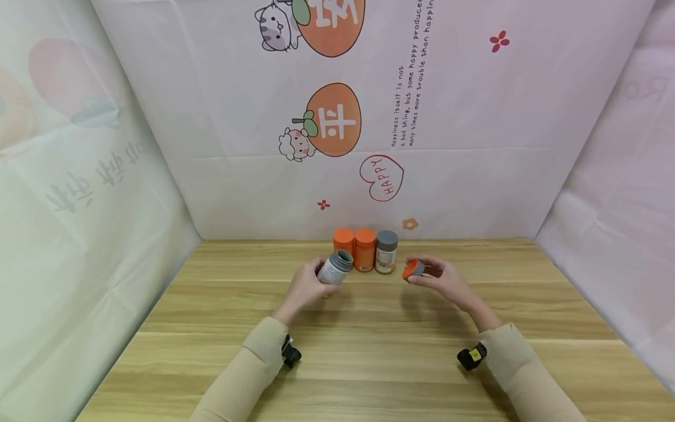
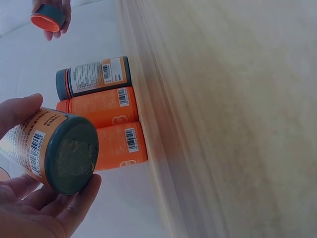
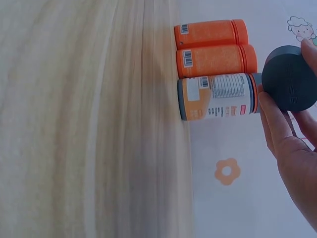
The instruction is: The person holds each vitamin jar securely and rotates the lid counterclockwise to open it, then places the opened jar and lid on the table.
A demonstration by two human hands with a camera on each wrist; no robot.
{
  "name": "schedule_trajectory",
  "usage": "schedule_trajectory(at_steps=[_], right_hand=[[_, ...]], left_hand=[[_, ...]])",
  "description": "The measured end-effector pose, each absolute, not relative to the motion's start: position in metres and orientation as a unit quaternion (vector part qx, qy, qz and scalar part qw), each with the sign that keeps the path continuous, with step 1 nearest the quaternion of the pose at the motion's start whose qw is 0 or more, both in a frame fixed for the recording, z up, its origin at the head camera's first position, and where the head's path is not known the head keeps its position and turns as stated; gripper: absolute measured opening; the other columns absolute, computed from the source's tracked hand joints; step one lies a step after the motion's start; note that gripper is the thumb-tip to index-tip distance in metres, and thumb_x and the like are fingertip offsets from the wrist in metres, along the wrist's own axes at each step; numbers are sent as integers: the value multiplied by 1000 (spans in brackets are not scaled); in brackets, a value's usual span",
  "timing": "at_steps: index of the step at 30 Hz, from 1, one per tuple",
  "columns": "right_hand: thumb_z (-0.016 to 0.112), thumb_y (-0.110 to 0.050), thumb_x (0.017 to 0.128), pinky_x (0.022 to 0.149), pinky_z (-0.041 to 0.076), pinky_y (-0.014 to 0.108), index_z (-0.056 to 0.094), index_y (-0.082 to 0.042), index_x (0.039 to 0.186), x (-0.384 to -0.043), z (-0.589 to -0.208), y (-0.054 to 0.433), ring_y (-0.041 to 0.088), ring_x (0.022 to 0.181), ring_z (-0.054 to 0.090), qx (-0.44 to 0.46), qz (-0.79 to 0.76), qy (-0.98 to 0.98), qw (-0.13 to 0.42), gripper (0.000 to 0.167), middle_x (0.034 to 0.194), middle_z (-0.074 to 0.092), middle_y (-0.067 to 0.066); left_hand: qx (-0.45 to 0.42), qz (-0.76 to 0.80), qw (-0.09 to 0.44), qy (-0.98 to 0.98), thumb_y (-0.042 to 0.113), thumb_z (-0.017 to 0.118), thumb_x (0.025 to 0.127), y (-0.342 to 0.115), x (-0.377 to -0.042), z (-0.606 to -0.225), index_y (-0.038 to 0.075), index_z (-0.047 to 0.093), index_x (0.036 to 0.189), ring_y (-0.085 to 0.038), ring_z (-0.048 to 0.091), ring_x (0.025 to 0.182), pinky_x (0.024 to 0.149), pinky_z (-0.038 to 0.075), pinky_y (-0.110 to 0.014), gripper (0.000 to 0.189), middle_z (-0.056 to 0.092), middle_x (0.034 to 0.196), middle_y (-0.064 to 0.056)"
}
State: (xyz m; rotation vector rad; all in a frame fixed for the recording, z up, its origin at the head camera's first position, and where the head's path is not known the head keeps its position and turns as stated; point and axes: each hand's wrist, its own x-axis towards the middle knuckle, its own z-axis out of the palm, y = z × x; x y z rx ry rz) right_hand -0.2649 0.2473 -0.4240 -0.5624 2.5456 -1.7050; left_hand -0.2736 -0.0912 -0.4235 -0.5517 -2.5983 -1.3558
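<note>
My left hand (image 1: 308,284) grips an uncapped grey bottle (image 1: 336,268) with a printed label, tilted so its open mouth faces up and to the right. In the left wrist view the dark base of this bottle (image 2: 73,154) shows, thumb above and fingers beneath. My right hand (image 1: 445,281) pinches a grey screw cap (image 1: 413,269) by its rim, the orange inside turned toward the bottle. From the right wrist, the cap's dark flat top (image 3: 290,82) is visible. Bottle and cap are apart, both above the table.
Two orange bottles (image 1: 365,252) and a grey-capped bottle (image 1: 387,253) stand upright in a row at the back of the wooden table (image 1: 369,363). Behind them hangs a white printed cloth (image 1: 448,193). More white cloth (image 1: 68,264) closes off the sides.
</note>
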Motion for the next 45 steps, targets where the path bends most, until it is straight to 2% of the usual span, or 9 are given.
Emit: schedule_trajectory(at_steps=[5,13,22,30,35,42,45], right_hand=[[69,-24,86,81,51,22,52,-12,134,-268,-427,252,7,106,60,-176,-549,817,10,52,125,59,14],[71,-28,84,82,50,20,53,-14,133,-270,-428,260,13,112,59,-149,-551,821,13,54,129,56,14],[71,-27,85,82,49,17,52,-8,133,-279,-433,269,2,105,60,-136,-556,820,11,55,130,55,19],[69,-35,85,83,46,21,52,-14,134,-282,-433,277,30,122,51,-116,-498,859,-6,56,130,56,14],[69,-36,85,86,46,25,51,-14,134,-287,-434,280,31,122,50,-116,-488,865,-7,57,130,55,15],[70,-36,85,94,42,42,48,-9,136,-296,-436,284,33,123,49,-120,-465,877,-17,62,132,54,16],[70,-35,85,93,42,41,48,-9,137,-299,-435,285,32,122,49,-120,-463,878,-19,62,132,53,15]], left_hand=[[-164,-465,75,-867,14,85,65,-94,-278,-425,7,61,108,-20,62,87,78,52,-38,49,67,99,-7],[-137,-475,77,-866,13,84,64,-99,-284,-426,6,62,110,-23,63,91,83,51,-42,52,67,102,-10],[-100,-496,71,-859,14,86,61,-107,-294,-429,7,64,107,-22,63,90,83,51,-40,51,68,99,-8],[-83,-503,56,-859,13,84,64,-115,-303,-430,6,63,113,-25,62,97,87,50,-42,54,67,105,-11],[-75,-502,53,-860,14,84,65,-119,-307,-430,5,62,115,-24,62,97,87,49,-42,55,67,105,-11],[-59,-504,52,-860,13,83,66,-125,-314,-431,4,61,116,-26,62,99,89,48,-43,56,67,107,-12],[-52,-506,47,-860,13,83,67,-128,-317,-432,5,61,118,-26,61,102,92,47,-44,56,66,109,-12]])
